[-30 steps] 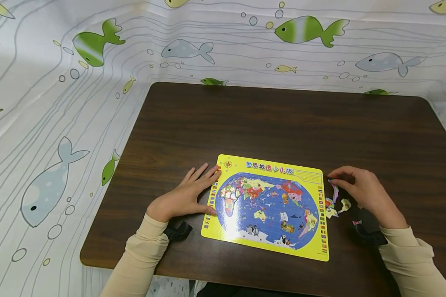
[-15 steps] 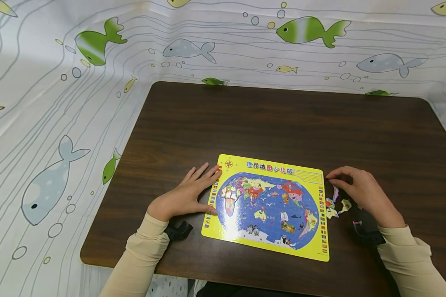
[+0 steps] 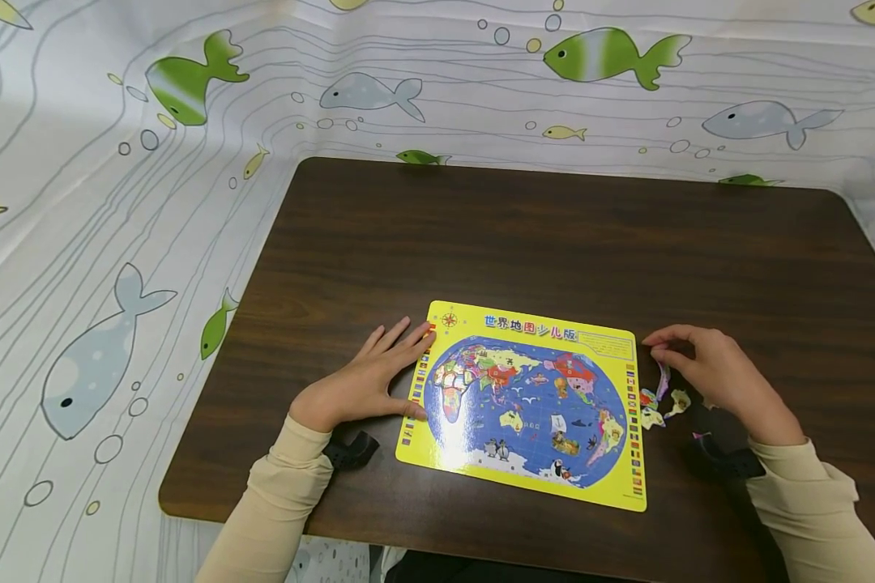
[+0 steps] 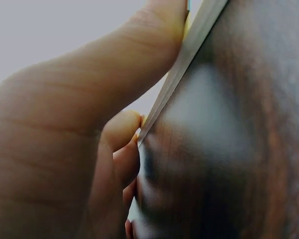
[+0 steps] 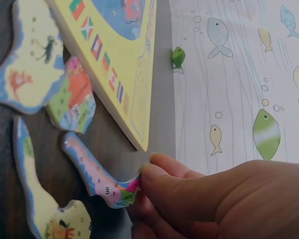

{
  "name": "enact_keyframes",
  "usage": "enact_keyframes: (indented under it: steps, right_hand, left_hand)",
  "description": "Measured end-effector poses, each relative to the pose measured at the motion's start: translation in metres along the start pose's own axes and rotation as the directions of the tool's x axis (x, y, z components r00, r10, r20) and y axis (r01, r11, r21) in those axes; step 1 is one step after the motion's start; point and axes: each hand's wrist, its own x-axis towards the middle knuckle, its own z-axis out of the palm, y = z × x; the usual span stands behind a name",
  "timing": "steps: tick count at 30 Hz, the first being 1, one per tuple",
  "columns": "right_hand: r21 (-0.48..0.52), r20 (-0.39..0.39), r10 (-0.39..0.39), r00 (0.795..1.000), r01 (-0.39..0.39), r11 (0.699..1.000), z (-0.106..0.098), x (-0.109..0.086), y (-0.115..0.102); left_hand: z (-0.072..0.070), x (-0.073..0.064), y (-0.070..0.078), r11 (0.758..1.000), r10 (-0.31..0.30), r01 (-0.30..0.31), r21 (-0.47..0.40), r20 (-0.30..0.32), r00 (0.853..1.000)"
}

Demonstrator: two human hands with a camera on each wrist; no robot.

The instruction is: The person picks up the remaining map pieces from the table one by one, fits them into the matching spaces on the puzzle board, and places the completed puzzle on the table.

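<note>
A yellow-bordered world map puzzle board lies flat on the dark wooden table. My left hand rests at its left edge, fingers spread and thumb touching the border; in the left wrist view the thumb presses against the board's edge. Beside the right edge, my right hand pinches the end of a curved pink and blue puzzle piece between thumb and fingers. Several loose pieces lie around it: a large cream one, a red and green one and a narrow cream one.
The dark table extends behind the board. A white fish-printed sheet hangs behind and to the left. Black wrist mounts sit under both wrists. A small pink bit shows near the right wrist.
The right hand has shifted slightly right, and the curved pink piece has moved a little right with it. The left hand and the board have stayed in place.
</note>
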Motion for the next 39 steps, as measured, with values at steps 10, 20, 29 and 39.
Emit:
enact_keyframes:
  steps: [10, 20, 29, 39]
  right_hand:
    - [-0.014, -0.013, 0.002, 1.0, -0.002, 1.0, -0.005, -0.001, 0.001]
    - [0.021, -0.081, -0.024, 0.996, 0.026, 0.999, -0.015, -0.01, -0.002]
    - [0.125, -0.074, -0.072, 0.995, 0.08, 0.989, -0.015, -0.016, -0.015]
    - [0.172, 0.023, -0.073, 0.997, 0.068, 0.983, -0.009, -0.013, -0.025]
  left_hand:
    - [0.0, 0.0, -0.001, 1.0, 0.006, -0.006, 0.015, -0.006, 1.0]
    - [0.003, -0.004, 0.001, 1.0, -0.003, 0.003, -0.003, -0.003, 1.0]
    - [0.004, -0.003, -0.001, 1.0, -0.002, 0.002, -0.002, -0.01, 1.0]
    - [0.0, 0.0, -0.002, 1.0, -0.002, 0.002, 0.014, -0.004, 1.0]
